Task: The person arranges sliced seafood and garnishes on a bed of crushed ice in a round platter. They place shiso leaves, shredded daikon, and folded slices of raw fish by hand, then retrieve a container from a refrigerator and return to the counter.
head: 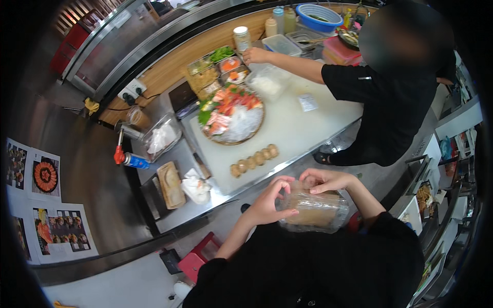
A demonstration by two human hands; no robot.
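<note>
Close to my chest, my left hand [274, 204] and my right hand [325, 181] hold a container wrapped in clear plastic film [316, 210], with something tan inside. Both hands are at its upper edge, fingers curled. Beyond them, several small round brown pieces of food [254, 159] lie in a row along the near edge of a white cutting board [292, 127]. Behind that row stands a round platter of sliced raw fish, green leaves and crushed ice [233, 115]. A knife [200, 161] lies at the board's left edge.
A co-worker [377, 100] stands at the right, one arm reaching over the board towards metal trays of toppings [215, 71]. At left are a blowtorch [133, 158], a wooden block [171, 184], a white cloth [195, 186] and a plastic tray [162, 138]. A red stool [198, 256] stands below.
</note>
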